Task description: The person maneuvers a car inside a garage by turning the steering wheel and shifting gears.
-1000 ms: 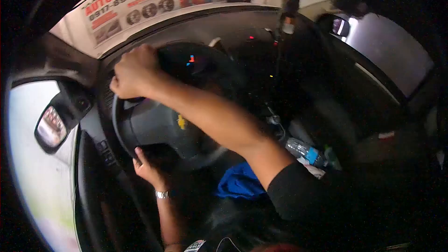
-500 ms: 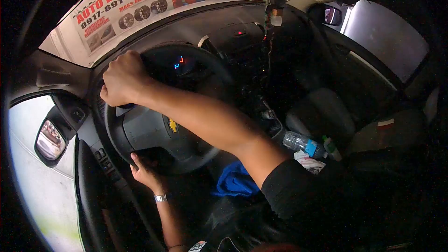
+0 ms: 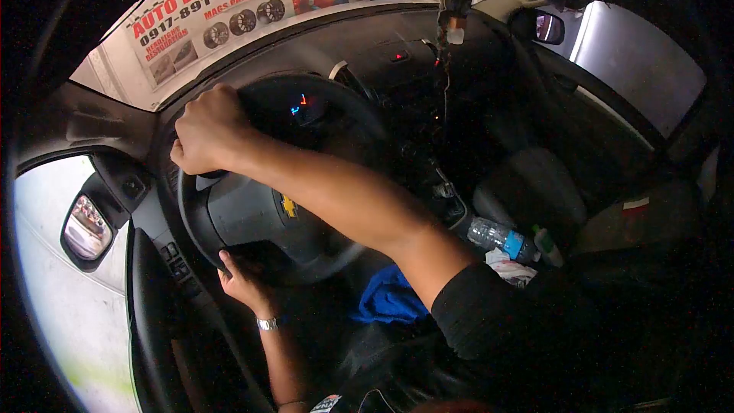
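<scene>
Clock directions are read from the wheel's hub, as seen. Black round steering wheel [image 3: 245, 218] stands ahead of the person; gold cross-shaped emblem [image 3: 288, 206] at its hub. Right hand [image 3: 210, 131] at 10 o'clock on the rim: fingers curled tightly around it, knuckles up, wrist nearly straight. Right forearm [image 3: 321, 185] crosses the wheel diagonally from a short black fabric sleeve [image 3: 478, 310] at 4 o'clock. Left hand [image 3: 243, 284] at 7 o'clock: thumb raised against the rim; other fingers hidden, cannot tell whether they close round it. Silver metal wristband [image 3: 267, 323] on left wrist. Crumpled blue cloth [image 3: 388, 297] between 4 and 5 o'clock.
</scene>
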Tool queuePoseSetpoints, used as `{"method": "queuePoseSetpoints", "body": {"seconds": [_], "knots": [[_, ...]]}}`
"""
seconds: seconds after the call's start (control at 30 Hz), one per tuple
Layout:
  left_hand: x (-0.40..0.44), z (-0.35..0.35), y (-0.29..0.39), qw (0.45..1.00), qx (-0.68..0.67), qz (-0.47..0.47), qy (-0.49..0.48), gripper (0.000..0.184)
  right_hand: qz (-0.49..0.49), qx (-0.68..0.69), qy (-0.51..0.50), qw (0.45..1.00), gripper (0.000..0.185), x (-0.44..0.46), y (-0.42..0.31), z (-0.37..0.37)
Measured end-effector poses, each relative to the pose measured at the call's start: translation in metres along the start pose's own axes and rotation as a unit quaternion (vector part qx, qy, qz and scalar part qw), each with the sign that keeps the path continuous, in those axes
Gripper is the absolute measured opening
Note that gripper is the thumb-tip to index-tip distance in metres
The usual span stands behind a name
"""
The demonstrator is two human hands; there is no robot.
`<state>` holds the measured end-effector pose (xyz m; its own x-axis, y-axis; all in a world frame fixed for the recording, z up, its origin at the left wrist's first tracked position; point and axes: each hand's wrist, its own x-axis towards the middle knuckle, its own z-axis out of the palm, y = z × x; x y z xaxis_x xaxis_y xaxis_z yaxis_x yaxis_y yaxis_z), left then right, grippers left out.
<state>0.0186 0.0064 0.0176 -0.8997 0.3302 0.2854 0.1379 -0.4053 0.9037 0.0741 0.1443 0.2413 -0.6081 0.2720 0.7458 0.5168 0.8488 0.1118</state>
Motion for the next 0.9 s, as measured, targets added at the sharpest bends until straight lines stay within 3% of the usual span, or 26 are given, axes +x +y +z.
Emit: {"method": "queuePoseSetpoints", "body": {"seconds": [0.6,0.9], "knots": [[-0.002,0.000,0.000,1.000,-0.008,-0.004,-0.003,0.039,-0.003,-0.004,0.005,1.000,0.039,0.001,0.004,0.005],[0.006,-0.004,-0.007,1.000,-0.018,-0.022,-0.012,0.048,0.003,-0.001,0.009,1.000,0.038,0.005,0.005,0.008]]}}
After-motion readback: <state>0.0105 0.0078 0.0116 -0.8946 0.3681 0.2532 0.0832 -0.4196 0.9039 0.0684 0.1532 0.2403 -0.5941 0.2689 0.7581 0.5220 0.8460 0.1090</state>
